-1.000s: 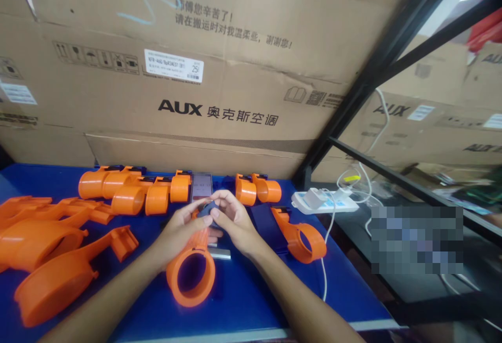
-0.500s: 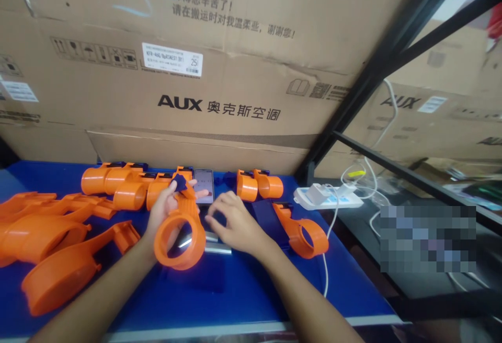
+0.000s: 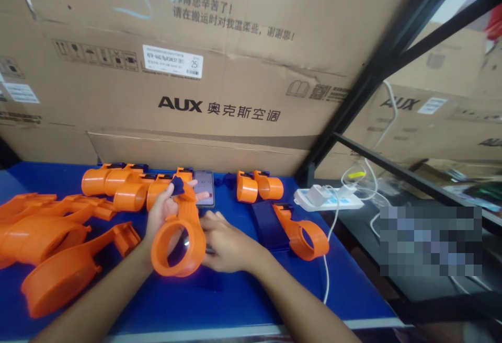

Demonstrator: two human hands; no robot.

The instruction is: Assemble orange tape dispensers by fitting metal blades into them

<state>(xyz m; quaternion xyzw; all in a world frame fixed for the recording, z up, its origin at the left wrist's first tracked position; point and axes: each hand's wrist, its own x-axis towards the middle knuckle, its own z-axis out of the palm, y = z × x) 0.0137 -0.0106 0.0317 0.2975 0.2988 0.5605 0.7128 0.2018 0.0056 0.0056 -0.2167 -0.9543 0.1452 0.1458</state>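
A cardboard box [image 3: 219, 84] stands beyond the blue surface [image 3: 251, 298], a power strip [image 3: 328, 199] at its right. The left hand's [image 3: 158, 213] grip holds an orange ring-ended holder [image 3: 189, 223]; the right hand [image 3: 229, 243] curls just right of it, contents hidden.

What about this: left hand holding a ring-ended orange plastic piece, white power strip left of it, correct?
Wrong side: in the head view, the white power strip lies right of the ring-ended orange plastic piece the left hand holds.

Orange holder [image 3: 190, 223], round end foremost
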